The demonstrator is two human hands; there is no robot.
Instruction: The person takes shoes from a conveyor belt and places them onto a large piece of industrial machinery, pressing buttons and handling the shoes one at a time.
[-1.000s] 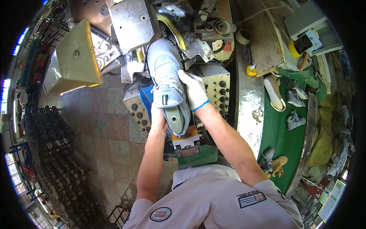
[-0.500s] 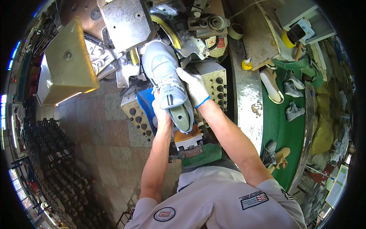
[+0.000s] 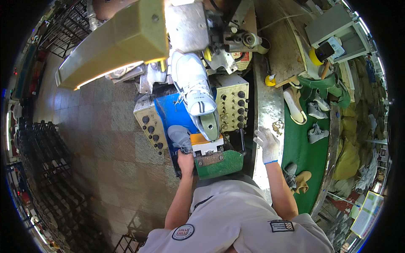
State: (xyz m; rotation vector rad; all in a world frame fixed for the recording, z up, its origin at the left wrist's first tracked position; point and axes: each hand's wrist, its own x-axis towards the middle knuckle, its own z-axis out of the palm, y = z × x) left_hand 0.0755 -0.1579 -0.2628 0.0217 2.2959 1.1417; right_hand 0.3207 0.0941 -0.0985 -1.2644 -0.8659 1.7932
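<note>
A light grey lace-up shoe [image 3: 187, 76] sits in the machine with its toe beneath a metal head [image 3: 189, 29]. A dark green shoe last [image 3: 208, 123] shows in its opening, heel toward me. Neither of my hands touches this shoe. My left hand [image 3: 185, 163], bare, is closed at the laced end of a second, darker grey shoe [image 3: 179, 135], low on the blue panel [image 3: 168, 110]. Part of its fingers is hidden by that shoe. My right hand [image 3: 267, 146], in a white glove, is held over the metal bench edge, fingers spread and holding nothing.
A long beige lamp-like cover [image 3: 116, 46] spans the upper left. Knobbed control boxes [image 3: 230, 105] flank the blue panel. On the right, a green belt [image 3: 308, 158] carries several shoes and a tan upper [image 3: 302, 180]. Dark racks [image 3: 46, 156] stand at left.
Both hands have left the shoe in the machine. The left moved down to the darker shoe; the right moved right and opened. The beige cover now reaches farther right, above the shoe.
</note>
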